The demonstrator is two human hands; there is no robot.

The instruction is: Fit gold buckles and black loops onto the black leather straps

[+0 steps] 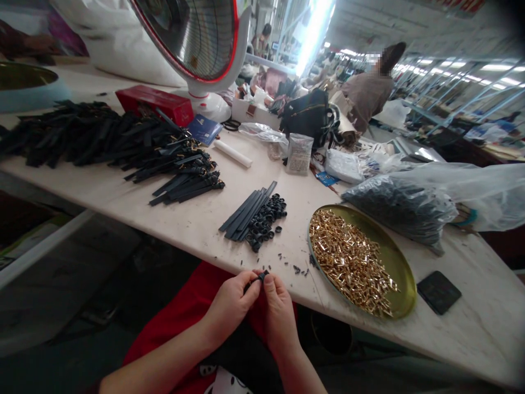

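My left hand (232,300) and my right hand (278,304) meet at the table's front edge, fingers closed on a small black strap piece (262,276) between them. Part of the piece is hidden by the fingertips. Just beyond them on the table lie flat black strips (249,212) side by side, touching a heap of small black loops (267,220). A round dish (404,284) to the right holds many small gold metal pieces (348,257). Far to the left spreads a big pile of black straps (94,134), some with gold bits.
Behind stand a round heater (192,38), a red box (153,103), a white roll (232,154) and a black bag (305,115). A filled plastic bag (402,205) and a black square (439,292) lie right. A person (365,96) is in the background.
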